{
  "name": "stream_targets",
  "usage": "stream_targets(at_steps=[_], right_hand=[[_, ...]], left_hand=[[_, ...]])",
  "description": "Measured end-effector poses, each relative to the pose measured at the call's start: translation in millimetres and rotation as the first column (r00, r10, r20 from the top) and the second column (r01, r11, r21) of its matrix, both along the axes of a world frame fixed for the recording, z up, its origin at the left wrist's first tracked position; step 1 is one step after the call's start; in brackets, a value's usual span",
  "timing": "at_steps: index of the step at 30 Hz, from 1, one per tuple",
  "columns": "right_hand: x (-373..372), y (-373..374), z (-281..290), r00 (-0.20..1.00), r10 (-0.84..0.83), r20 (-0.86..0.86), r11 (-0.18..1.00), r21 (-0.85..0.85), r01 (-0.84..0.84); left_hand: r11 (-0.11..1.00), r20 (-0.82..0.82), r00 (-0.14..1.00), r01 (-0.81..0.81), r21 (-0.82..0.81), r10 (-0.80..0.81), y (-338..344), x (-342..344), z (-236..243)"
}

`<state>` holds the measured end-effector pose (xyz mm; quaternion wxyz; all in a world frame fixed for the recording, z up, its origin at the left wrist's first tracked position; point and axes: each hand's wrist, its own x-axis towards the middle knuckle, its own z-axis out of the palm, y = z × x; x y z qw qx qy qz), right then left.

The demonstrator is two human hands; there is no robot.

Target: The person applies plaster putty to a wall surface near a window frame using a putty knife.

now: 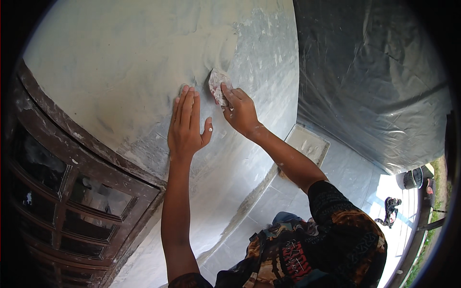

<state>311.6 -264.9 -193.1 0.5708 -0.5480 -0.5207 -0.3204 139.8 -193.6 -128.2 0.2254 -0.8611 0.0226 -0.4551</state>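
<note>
My left hand (185, 128) lies flat against the wall (134, 62), its fingers stretched upward and close together, the thumb apart with a white speck on it. A small grey patch shows at its fingertips; I cannot make out what it is. To its right, my right hand (243, 113) is closed on a putty scraper (219, 85), a flat piece smeared with white and reddish stains. The scraper is at the wall's surface. Cream putty coats the upper left of the wall, while grey, patchy surface shows to the right and below.
A brown wooden window frame (62, 187) with glass panes borders the wall at lower left. Dark plastic sheeting (370, 86) hangs at right. A pale tray (307, 145) rests on the tiled floor (345, 163) beyond my right forearm. Farther right stand a black bucket (413, 179) and a dark object (390, 211).
</note>
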Motion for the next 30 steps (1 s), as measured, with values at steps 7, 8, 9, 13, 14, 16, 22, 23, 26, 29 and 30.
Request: stream_targets(at_steps=[7,8,9,13,14,16,22,23,26,29,30], right_hand=[[66.9,3.9,76.3,0.981,-0.171,-0.088,0.970,0.162,0.184],[70.7,10.1,74.8,0.978,-0.204,-0.052,0.967,0.144,0.210],[61.6,17.6,64.8,0.983,-0.180,-0.027,0.977,0.116,0.182],[-2.9,8.2,-6.4,0.999,0.030,0.034,0.999,-0.038,-0.028],[-11.0,0.7,-12.4,0.996,0.076,0.053,0.997,-0.011,-0.075],[-0.1,-13.5,3.9,0.996,0.091,-0.016,0.996,0.001,-0.091],[72.8,12.3,63.9,0.980,-0.178,-0.084,0.975,0.122,0.187],[76.0,17.1,58.9,0.975,-0.219,-0.035,0.970,0.103,0.221],[14.7,10.4,2.9,0.997,-0.066,-0.024,0.997,-0.047,0.065],[-39.0,-33.8,-28.3,0.972,0.193,-0.132,0.959,-0.184,-0.215],[-36.3,-45.1,-33.6,0.972,0.191,-0.133,0.958,-0.190,-0.214]], left_hand=[[1.000,0.003,1.000,0.018,0.012,-0.018,-0.3,7.8,-0.1],[1.000,0.003,1.000,0.022,0.015,-0.022,-0.7,9.0,1.1],[1.000,0.001,1.000,0.012,0.011,-0.012,0.7,6.9,0.5],[1.000,0.005,1.000,0.000,-0.002,0.000,2.7,0.6,0.8],[1.000,0.006,1.000,-0.003,0.002,0.003,3.4,-0.1,0.7],[1.000,0.002,1.000,0.025,-0.006,-0.025,2.7,2.2,-1.5],[1.000,0.009,1.000,0.015,0.014,-0.015,1.1,5.3,-0.9],[1.000,0.010,1.000,0.023,0.016,-0.024,-0.1,7.7,-0.3],[1.000,0.012,1.000,0.012,0.000,-0.012,2.3,2.7,-2.7],[0.999,0.037,0.998,0.042,-0.008,-0.042,3.5,-7.3,-1.1],[0.998,0.062,0.996,0.065,0.004,-0.065,0.9,-8.9,1.8]])
